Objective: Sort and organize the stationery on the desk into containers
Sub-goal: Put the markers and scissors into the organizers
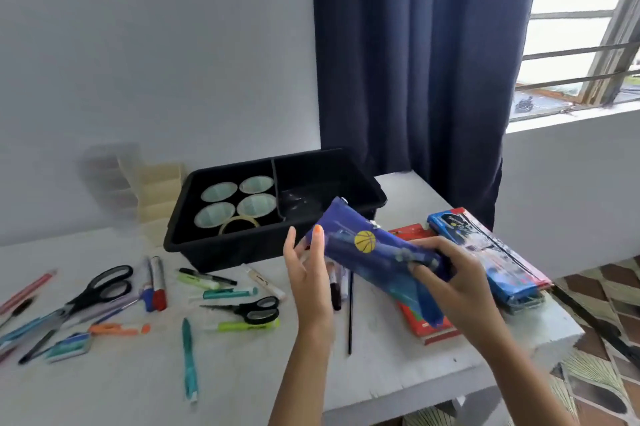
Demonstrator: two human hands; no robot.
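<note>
Right hand [453,283]: fingers curled round the lower right end of a blue zip pouch [367,247], thumb beneath, gripping it. Left hand [308,273]: fingers straight and slightly spread, one fingertip laid against the pouch's left edge. The pouch, printed with a yellow basketball, is held tilted in the air above the white surface [114,387], its upper end just in front of the black bin [221,254].

The bin has two compartments. The left one holds four round cups [219,191] with pale green insides and a tape roll [239,224] leaning at its front.

Below the pouch a red flat box [427,327] lies on the surface. Just right of it, near the surface's edge, lies a blue printed pencil case [485,252]. A thin black stick [350,314] lies between the two forearms.

Loose on the surface to the left lie:
- large black scissors [100,287]
- small black scissors [254,309]
- a red marker [159,283]
- a yellow-green highlighter [242,325]
- an orange marker [117,329]
- a teal pen [189,359]

A beige tiered organiser [156,190] stands left of the bin, against the wall. A dark blue curtain [408,61] hangs behind the bin, beside a barred window [581,27].
</note>
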